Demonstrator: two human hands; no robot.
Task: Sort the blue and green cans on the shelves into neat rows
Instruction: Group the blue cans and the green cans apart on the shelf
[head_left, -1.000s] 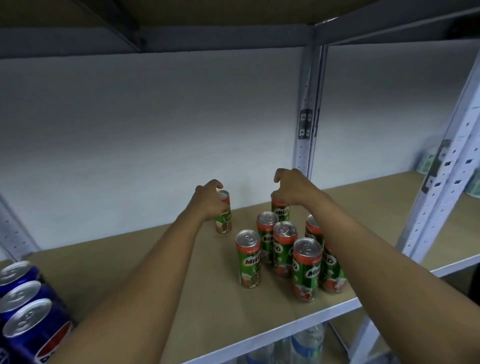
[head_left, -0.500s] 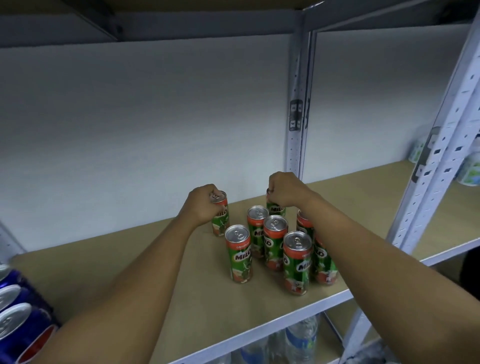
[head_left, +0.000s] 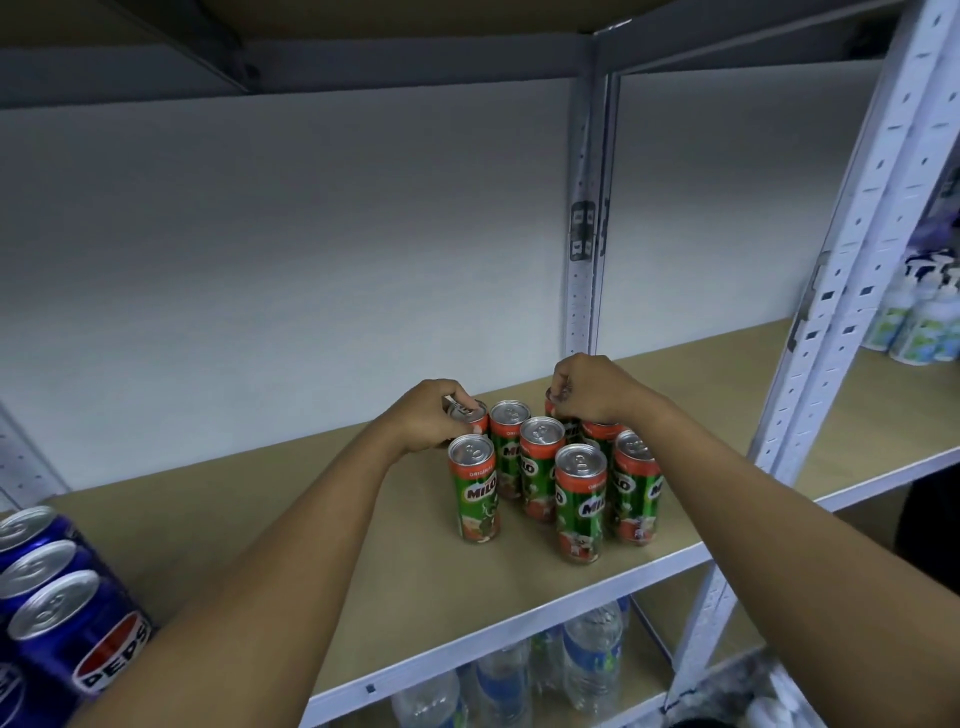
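Several slim green Milo cans (head_left: 579, 501) stand bunched together on the tan shelf board (head_left: 270, 525). My left hand (head_left: 428, 415) grips the top of the back-left green can (head_left: 470, 413), which now touches the cluster. My right hand (head_left: 592, 387) is curled over the top of the back-right green can (head_left: 556, 410), mostly hiding it. Blue Pepsi cans (head_left: 67, 634) stand in a row at the lower left edge of the shelf.
A grey upright post (head_left: 587, 218) stands behind the cluster and a perforated post (head_left: 852, 270) to the right front. Water bottles (head_left: 587, 660) sit on the shelf below. White bottles (head_left: 919, 317) stand on the neighbouring shelf at far right.
My left hand has slid its green can rightward from a separate spot into the cluster. My right hand stays on the back-right can. The view has shifted slightly.
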